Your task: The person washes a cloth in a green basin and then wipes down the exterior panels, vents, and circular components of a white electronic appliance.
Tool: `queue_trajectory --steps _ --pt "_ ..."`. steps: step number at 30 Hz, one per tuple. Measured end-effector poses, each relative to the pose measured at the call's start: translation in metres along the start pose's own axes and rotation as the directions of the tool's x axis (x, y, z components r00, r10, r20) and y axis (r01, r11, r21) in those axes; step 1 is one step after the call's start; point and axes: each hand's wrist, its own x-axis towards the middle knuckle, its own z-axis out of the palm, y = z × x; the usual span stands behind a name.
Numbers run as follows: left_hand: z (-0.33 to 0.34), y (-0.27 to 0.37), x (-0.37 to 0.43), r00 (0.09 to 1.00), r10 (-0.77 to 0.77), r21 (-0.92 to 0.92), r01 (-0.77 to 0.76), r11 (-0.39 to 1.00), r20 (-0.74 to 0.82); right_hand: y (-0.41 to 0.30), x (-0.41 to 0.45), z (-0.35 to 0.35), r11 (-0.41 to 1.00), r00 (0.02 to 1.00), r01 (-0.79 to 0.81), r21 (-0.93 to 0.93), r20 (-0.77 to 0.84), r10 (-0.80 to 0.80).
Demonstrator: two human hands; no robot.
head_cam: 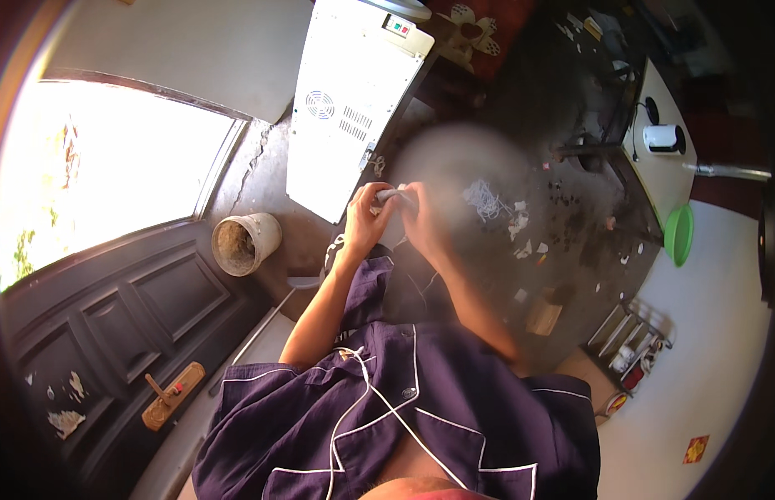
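My left hand (364,215) and my right hand (417,215) are close together in front of my body. Between their fingertips is a small greyish-white piece (387,195), perhaps cloth; its far side is hidden by the fingers. Both hands grip it. Just beyond them stands a white metal cabinet (343,75) with a round fan grille, vent slots and coloured switches. A cable connector (366,156) sits at its lower right edge. Right of my hands, a tangle of white string (484,199) lies on the floor. A hazy blur covers part of the view near my right hand.
At left, a dirty pale bucket (256,240) leans near a dark panelled door (131,312). A long-handled tool (262,331) lies beside it. Paper scraps (518,225) and a cardboard piece (545,315) litter the floor. To the right are a table (659,181), a green basin (679,236) and a rack (624,344).
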Motion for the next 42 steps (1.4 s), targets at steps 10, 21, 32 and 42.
queue_trajectory --steps 10,21,32,42 --pt "0.019 0.021 0.068 0.953 0.22 0.12 -0.199 0.973 -0.208 0.006 0.092 -0.018 0.986 0.986 0.164 0.03 0.029 -0.164" --pt "0.032 0.04 0.176 0.949 0.151 0.004 -0.156 0.988 -0.275 0.027 0.201 -0.024 0.991 0.99 0.135 0.019 -0.032 -0.135" --pt "0.065 0.062 0.277 0.852 0.091 0.116 -0.036 0.993 -0.515 0.066 0.32 -0.033 0.964 0.972 -0.057 0.259 0.236 -0.006" --pt "0.115 0.063 0.319 0.617 -0.023 0.174 0.258 0.95 -0.787 0.089 0.411 -0.048 0.907 0.786 0.383 0.176 0.454 -0.42"
